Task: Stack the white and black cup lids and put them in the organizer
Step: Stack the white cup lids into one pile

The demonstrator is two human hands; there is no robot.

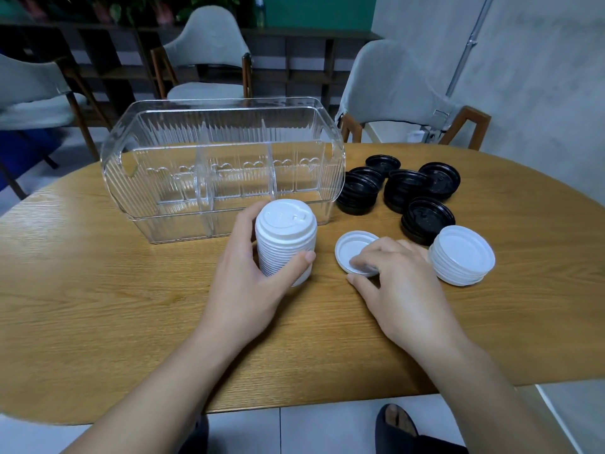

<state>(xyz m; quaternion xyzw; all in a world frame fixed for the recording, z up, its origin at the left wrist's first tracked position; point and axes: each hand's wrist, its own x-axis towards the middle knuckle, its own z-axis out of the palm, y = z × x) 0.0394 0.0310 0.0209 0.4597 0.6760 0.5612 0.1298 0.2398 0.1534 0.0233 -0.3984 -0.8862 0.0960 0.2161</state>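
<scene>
- Fingers of the left hand (252, 273) curl round a tall stack of white lids (285, 239) standing on the table (98, 290), just in front of the clear organizer (222, 165).
- Right hand (396, 283) rests its fingertips on a single upturned white lid (355, 249), apparently pinching its near rim.
- Lids look light, thin and slippery; a rim pinch suits one, a side wrap suits the stack.
- Black lids (402, 191) and a short white pile (461, 255) lie unsorted to the right.

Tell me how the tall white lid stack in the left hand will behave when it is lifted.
Probably light: the white stack is thin nested lids. Likely to lean or shed lids if tilted, being tall and narrow. The left hand wraps its side, which should steady it.
</scene>
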